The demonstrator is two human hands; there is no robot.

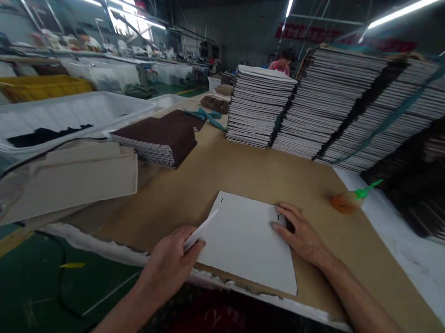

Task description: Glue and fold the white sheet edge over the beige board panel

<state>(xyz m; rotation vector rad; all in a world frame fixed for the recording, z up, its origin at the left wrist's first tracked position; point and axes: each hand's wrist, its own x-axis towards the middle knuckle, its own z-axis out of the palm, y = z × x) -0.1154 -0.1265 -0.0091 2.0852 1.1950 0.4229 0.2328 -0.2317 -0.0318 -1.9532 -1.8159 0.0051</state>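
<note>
A flat white card sheet [245, 240] with two small black slots lies on the brown cardboard-covered table [245, 177] near its front edge. My left hand [171, 266] is closed on the sheet's left edge, which is bent upward as a flap. My right hand [298, 232] rests with fingers spread on the sheet's right edge, next to one slot.
Tall stacks of dark folded sheets [334, 106] stand at the back right. A lower brown stack [161, 137] sits at the left. An orange bottle with a green nozzle [349, 199] lies to the right. White bins [56, 118] and beige card [66, 179] are on the left. A person [281, 61] works far behind.
</note>
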